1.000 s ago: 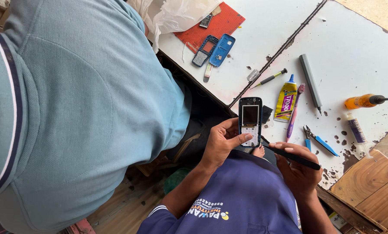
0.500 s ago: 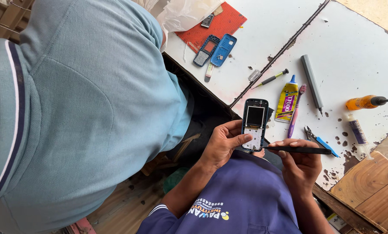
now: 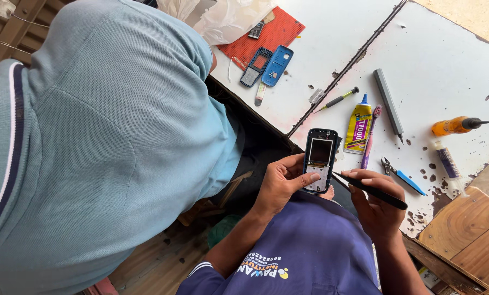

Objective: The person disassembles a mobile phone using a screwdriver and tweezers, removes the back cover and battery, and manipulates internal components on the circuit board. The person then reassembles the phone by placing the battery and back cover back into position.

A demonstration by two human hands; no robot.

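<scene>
Head view, looking down. The left hand [image 3: 281, 183] grips an opened phone [image 3: 320, 160] by its lower end, fingers curled behind it and the thumb pressed across the front near the keypad area; the phone stands upright in the hand at the near edge of the white table [image 3: 435, 60], its dark screen above a pale board. The right hand [image 3: 376, 205] pinches a thin black tool [image 3: 371, 190] between thumb and fingertips, the other fingers folded in; the tool's tip points left toward the phone's lower right edge (whether it touches cannot be told).

On the table just beyond the phone lies a yellow glue tube [image 3: 359, 125] with a blue cap, printed in red, with a purple toothbrush [image 3: 369, 136] beside it on the right. A grey bar-shaped tool [image 3: 388, 104] lies further right, and a small black pen-like driver [image 3: 339, 99] to the left of the tube. Blue-handled cutters [image 3: 402, 176] rest near the right hand. At the right edge lie an orange bottle [image 3: 453, 126] with a dark nozzle and a small white tube [image 3: 447, 163] with a purple label.

Further off, a red mat [image 3: 277, 30] carries a blue phone cover [image 3: 277, 65] and a dark frame [image 3: 255, 67], side by side; a clear plastic bag [image 3: 230, 19] overlaps the mat's far edge. A second person in a teal shirt [image 3: 91, 136] fills the left of the view.
</scene>
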